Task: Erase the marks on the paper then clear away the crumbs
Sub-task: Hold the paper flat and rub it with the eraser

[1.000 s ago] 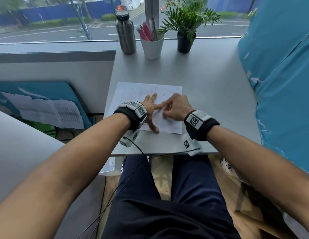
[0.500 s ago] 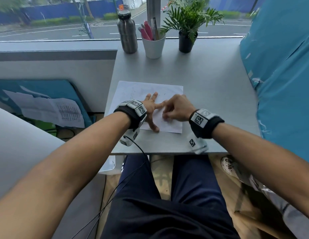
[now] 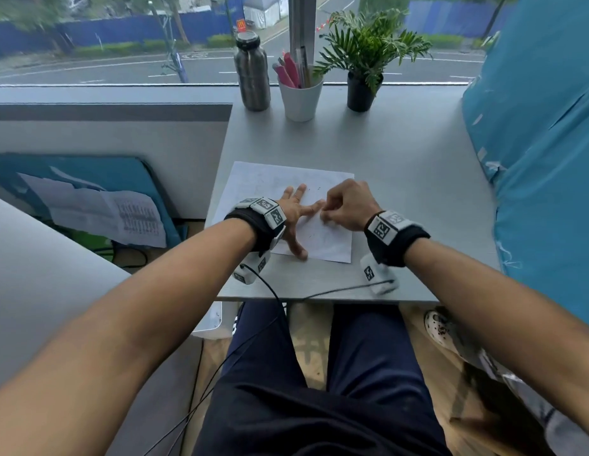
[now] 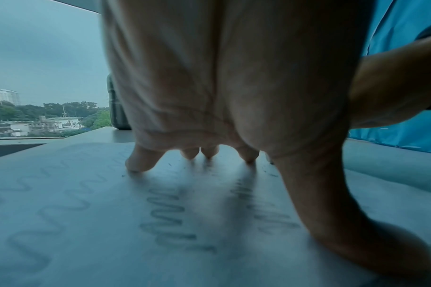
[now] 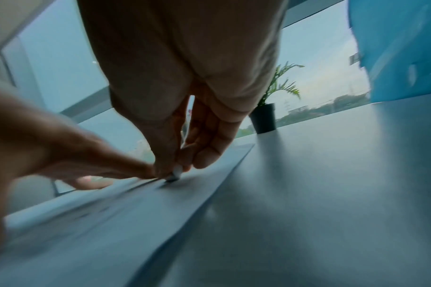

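**Eraser on paper, near desk edge**

Right hand [image 5: 184, 97] grip pinches one eraser [image 5: 173, 175] against one paper [image 3: 263, 182]. Left hand [image 3: 294, 213], fingers spread flat, presses the sheet. Since the earlier frame, the right hand has shifted farther from the near edge.

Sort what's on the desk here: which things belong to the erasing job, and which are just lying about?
In use:
paper, with pencil marks and crumbs
eraser, pinched in the right hand
left hand, spread flat on the paper

Lying about:
steel bottle
white pen cup
potted plant
blue cover
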A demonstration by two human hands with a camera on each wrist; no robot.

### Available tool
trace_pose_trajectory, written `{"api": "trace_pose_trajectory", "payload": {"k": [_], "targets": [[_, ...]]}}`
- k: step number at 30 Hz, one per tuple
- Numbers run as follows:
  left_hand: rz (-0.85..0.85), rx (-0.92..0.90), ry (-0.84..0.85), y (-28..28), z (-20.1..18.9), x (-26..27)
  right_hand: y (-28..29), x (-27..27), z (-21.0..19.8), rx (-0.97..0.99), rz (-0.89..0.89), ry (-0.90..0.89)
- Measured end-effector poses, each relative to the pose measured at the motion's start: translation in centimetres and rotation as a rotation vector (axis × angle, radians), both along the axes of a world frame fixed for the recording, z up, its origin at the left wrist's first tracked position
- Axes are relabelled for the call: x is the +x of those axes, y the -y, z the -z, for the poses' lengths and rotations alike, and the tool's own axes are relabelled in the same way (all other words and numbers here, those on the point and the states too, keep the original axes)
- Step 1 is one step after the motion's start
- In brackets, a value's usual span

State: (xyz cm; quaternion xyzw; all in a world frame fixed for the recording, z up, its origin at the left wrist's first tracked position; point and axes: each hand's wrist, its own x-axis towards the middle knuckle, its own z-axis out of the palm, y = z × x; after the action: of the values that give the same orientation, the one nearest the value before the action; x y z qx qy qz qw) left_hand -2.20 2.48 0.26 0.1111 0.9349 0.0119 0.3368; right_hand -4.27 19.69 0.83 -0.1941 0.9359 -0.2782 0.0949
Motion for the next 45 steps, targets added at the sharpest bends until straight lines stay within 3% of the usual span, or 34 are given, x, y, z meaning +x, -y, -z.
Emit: {"api": "trace_pose_trajectory", "payload": {"k": [4,10,15,20,25,30,36,41,45], "targets": [[0.007,-0.001,0.006,0.1,0.1,-0.2,-0.2,3.1,0.3,0.002,-0.15,0.112],[0.006,-0.041,0.003,-0.4,-0.2,-0.2,-0.4,-0.7,-0.2,0.014,-0.028,0.007],[0.035,-0.112,-0.008,-1.2,-0.3,-0.4,-0.5,3.2,0.1,0.031,-0.208,0.126],[0.045,-0.167,0.001,-1.7,-0.7,-0.4,-0.9,-0.8,-0.7,0.022,-0.053,-0.014],[0.062,-0.188,-0.004,-1.7,-0.8,-0.5,-0.8,3.6,-0.2,0.05,-0.259,0.123],[0.069,-0.199,-0.001,-1.8,-0.9,-0.3,-1.2,-0.5,-0.9,0.042,-0.078,0.02],[0.067,-0.207,0.009,-1.8,-1.1,-0.3,-1.3,2.8,-0.4,0.057,-0.257,0.143],[0.049,-0.174,0.009,-1.7,-0.9,-0.1,-1.4,-0.4,-0.6,0.026,-0.09,0.007],[0.061,-0.175,0.003,-1.7,-1.0,-0.2,-1.3,3.3,-0.5,0.049,-0.225,0.11]]}}
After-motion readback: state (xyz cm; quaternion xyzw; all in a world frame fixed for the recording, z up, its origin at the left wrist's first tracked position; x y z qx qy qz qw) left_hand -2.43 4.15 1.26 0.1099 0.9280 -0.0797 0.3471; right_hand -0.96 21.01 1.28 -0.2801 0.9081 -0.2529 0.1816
